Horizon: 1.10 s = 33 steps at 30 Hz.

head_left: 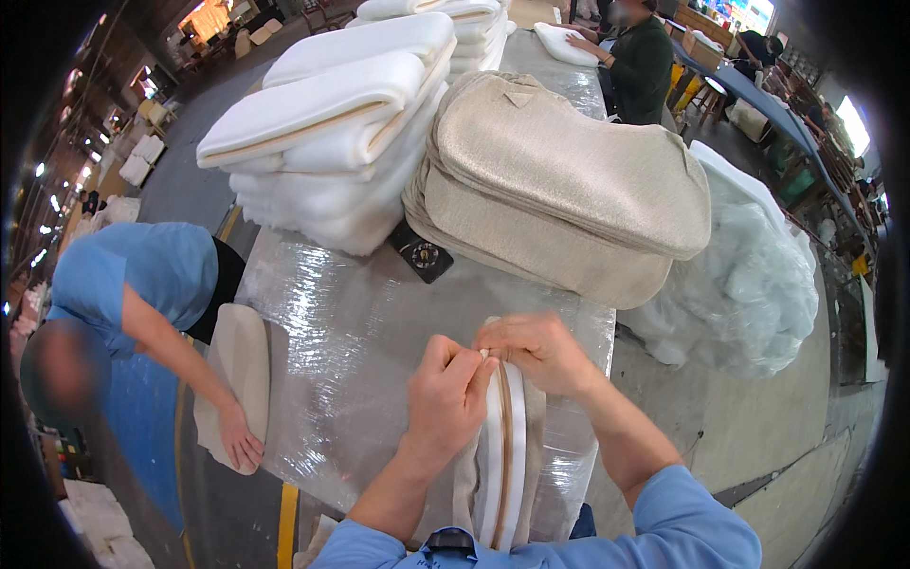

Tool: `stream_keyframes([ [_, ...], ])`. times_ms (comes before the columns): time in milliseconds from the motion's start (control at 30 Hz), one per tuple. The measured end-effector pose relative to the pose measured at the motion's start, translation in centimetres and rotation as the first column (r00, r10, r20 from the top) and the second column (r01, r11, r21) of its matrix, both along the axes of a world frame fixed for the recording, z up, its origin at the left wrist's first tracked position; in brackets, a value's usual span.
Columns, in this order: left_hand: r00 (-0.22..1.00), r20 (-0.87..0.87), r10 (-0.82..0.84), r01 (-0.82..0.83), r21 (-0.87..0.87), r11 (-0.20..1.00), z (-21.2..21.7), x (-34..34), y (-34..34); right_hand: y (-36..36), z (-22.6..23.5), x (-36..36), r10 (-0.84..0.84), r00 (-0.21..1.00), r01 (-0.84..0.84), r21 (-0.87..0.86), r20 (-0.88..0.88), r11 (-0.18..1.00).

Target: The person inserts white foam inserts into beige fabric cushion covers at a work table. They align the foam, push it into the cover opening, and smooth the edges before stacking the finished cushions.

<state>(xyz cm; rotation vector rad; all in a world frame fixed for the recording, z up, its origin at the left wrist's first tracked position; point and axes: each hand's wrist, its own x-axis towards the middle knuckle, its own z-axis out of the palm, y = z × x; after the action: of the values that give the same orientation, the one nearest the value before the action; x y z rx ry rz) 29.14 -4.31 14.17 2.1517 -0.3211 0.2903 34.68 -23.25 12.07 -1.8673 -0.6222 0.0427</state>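
Observation:
On the wrapped table, close to my body, a layered foam cushion stands on edge, white on both sides of a brown middle strip. Beige fabric of a cushion cover lies along both its sides. My left hand pinches the cover's edge at the cushion's far end. Right beside it, my right hand grips the same edge, fingers pressed together and fingertips almost meeting the left ones. The exact bit of cloth between the fingers is mostly hidden.
Beige fabric covers lie stacked beyond my hands, beside white foam cushions. A black box with a round dial sits before them. Bunched see-through plastic is at right. At left, a person touches a beige piece; another person works at the far end.

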Motion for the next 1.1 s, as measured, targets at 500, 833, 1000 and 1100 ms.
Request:
stream_keyframes([
  [500, 0.244, -0.494, -0.835, -0.609, -0.748, 0.265, -21.6, -3.5, -4.4, 2.7, -2.3, -6.9, -0.465, 0.867, 0.391, 0.338, 0.176, 0.856],
  [833, 0.627, -0.489, -0.606, -0.343, -0.872, 0.349, -16.9, 6.9, -4.3, 2.1, -2.5, -7.9, -0.331, 0.933, 0.231, 0.472, 0.139, 0.851],
  [1000, 0.837, -0.181, -0.516, 0.171, -0.810, 0.560, -10.7, 7.3, -3.3, 1.7, -2.3, -8.2, -0.273, 0.953, 0.173, 0.500, 0.133, 0.849],
  [1100, 0.846, -0.041, -0.532, 0.341, -0.725, 0.598, -8.1, 6.5, -3.3, 1.4, -2.3, -9.0, -0.254, 0.956, 0.143, 0.524, 0.145, 0.839],
])
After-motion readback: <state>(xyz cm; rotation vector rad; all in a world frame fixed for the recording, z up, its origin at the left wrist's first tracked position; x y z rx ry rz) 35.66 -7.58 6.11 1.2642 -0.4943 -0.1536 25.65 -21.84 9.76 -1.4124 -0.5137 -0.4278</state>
